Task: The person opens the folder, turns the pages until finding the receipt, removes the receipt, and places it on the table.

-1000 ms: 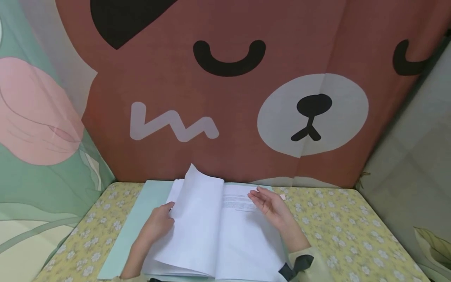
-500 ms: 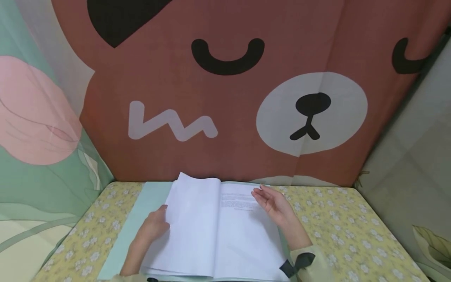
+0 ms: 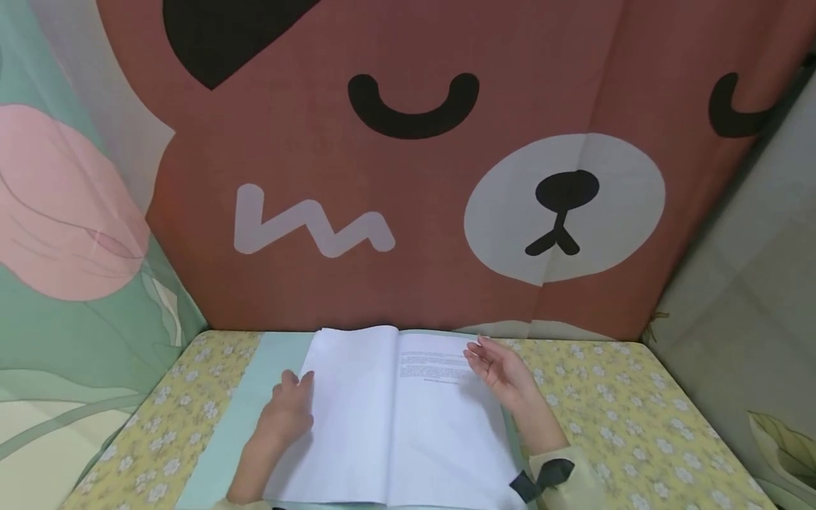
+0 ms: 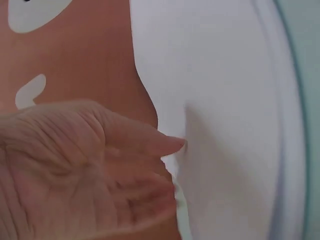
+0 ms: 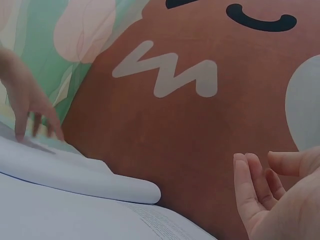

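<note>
A stapled-looking stack of white paper lies spread in the head view, with a blank left page (image 3: 350,418) and a right page (image 3: 446,439) that bears a short block of printed text near its top. Beneath it is a pale green folder (image 3: 232,418). My left hand (image 3: 285,411) is at the left page's outer edge, fingers loosely extended; in the left wrist view its thumb (image 4: 167,145) meets or nearly meets the paper. Over the right page's upper right edge hovers my right hand (image 3: 503,375), fingers relaxed and slightly bent, holding nothing.
A yellow floral cloth (image 3: 612,411) covers the table. Behind it hangs a brown curtain (image 3: 421,283) with a bear face, close to the far edge. Printed fabric (image 3: 70,340) stands at the left, and a pale panel (image 3: 752,297) at the right.
The lifted leaf has come down to the left and now lies flat on the left side. My left hand has let go of it and spread its fingers. The right hand has shifted slightly right.
</note>
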Motion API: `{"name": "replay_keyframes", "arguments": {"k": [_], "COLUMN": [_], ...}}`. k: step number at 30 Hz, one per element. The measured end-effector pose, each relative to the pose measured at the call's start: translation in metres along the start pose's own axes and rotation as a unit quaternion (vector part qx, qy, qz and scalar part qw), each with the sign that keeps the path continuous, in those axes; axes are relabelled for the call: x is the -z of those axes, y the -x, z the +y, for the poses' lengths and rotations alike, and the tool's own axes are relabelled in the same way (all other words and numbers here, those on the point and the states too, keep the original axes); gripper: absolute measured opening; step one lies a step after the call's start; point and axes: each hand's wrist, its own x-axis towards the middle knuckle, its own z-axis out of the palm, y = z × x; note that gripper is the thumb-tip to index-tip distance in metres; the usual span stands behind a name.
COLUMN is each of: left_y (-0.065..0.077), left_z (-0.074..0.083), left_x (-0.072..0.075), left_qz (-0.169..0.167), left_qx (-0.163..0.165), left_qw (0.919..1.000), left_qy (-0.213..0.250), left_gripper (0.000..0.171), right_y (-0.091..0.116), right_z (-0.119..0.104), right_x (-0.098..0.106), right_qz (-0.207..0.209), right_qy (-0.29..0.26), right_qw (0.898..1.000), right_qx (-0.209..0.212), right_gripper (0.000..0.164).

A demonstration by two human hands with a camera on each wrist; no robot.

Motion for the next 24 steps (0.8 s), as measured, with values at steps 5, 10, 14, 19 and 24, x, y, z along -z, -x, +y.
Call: {"name": "replay_keyframes", "arguments": {"k": [5,10,14,19,24], "left_y": [0.003,0.008,0.009,0.007,0.006], "left_z": [0.009,0.014,0.017,0.022,0.014], "left_x": [-0.002,-0.006,-0.007,-0.006,-0.006], "left_qz": [0.016,-0.047,-0.091,-0.139,-0.173], "left_qx": [-0.148,-0.210,-0.160,-0.109,-0.126], "left_qw": [0.9888,0.9761,0.9807,0.9791,0.9711], "left_qy": [-0.005,0.030,0.065,0.101,0.106], "left_gripper": [0.068,0.069,0.064,0.055,0.080], "right_y": [0.001,0.001,0.001,0.000,0.000], "right_z": [0.000,-0.001,-0.001,-0.003,-0.005], "right_x": [0.000,0.002,0.002,0.002,0.002], "right_qz": [0.011,0.015,0.014,0.030,0.058], "right_qy": [0.004,0.012,0.010,0.008,0.014], "right_qw": [1.000,1.000,1.000,0.999,0.997], "right_qx": [0.000,0.000,0.004,0.010,0.053], "right_gripper": [0.019,0.020,0.022,0.028,0.026]}}
